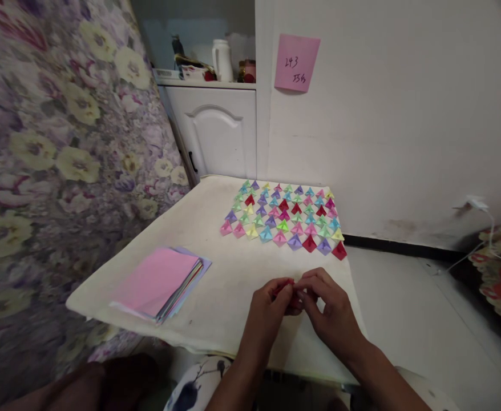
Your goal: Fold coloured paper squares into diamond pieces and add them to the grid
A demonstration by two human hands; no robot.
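Note:
Over the near right part of the table, my left hand is closed around a small piece of red paper, folded and mostly covered by my fingers. My right hand meets it from the right, thumb and index finger pinched together at the paper's edge. Whether those fingertips actually grip the paper, I cannot make out. Beyond my hands, several rows of small folded paper pieces in many colours lie on the cream tablecloth. To the left rests a stack of coloured paper sheets, pink on top.
A floral curtain hangs along the left side. Behind the table stand a white cabinet and a wall with a pink note. A white pitcher is on the shelf. At right, a white cable hangs from a plug.

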